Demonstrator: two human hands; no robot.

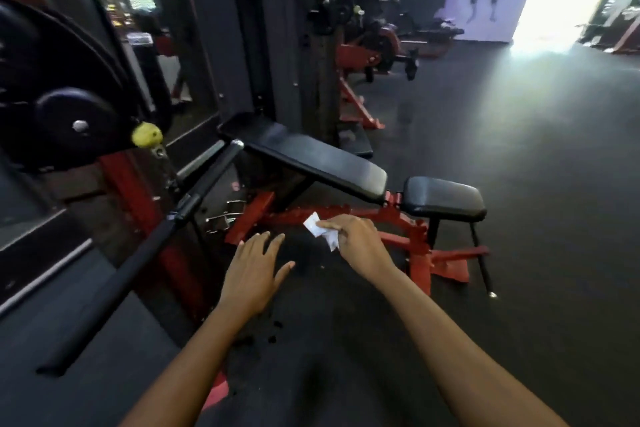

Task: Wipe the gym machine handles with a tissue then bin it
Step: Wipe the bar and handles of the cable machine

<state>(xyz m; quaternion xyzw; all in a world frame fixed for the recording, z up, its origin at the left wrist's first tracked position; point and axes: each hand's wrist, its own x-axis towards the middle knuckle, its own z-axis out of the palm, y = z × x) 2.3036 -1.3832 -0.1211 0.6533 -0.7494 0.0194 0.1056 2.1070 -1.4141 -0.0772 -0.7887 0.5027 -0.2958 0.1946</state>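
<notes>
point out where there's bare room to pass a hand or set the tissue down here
Free: the dark floor right of the bench seat, and the patch between the forearms. Crowded: the red bench frame ahead, and the long black handle at left.

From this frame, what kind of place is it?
Almost certainly a gym: a black weight plate on a machine, an adjustable padded bench on a red frame, and more red machines along the wall.
</notes>
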